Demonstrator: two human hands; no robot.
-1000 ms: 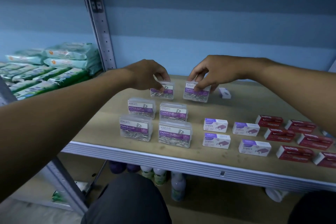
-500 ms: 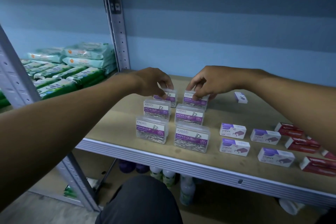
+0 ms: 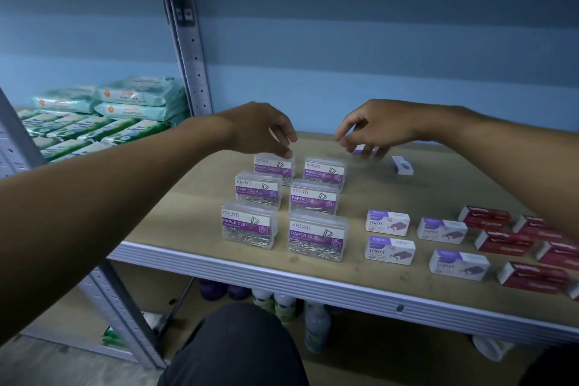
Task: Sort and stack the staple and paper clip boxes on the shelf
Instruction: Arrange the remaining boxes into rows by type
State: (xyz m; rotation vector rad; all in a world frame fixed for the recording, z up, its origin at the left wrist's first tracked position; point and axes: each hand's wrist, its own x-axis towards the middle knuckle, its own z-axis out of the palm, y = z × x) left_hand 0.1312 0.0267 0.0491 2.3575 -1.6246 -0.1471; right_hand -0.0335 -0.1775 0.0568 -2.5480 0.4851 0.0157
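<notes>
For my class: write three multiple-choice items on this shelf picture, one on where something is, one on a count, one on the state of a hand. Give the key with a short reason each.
1. Where do the clear paper clip boxes stand?
A. left of the white staple boxes
B. right of the red boxes
C. on the wipes

2. How many clear paper clip boxes are there?
A. four
B. six
C. eight

3. What is the right hand doing?
A. lifting a red box
B. resting flat on the shelf
C. reaching over a small purple-and-white box at the back

Key:
1 A, staple boxes lie to their right.
2 B, two columns of three.
3 C, its curled fingers hover above that box; whether they touch it is unclear.
</notes>
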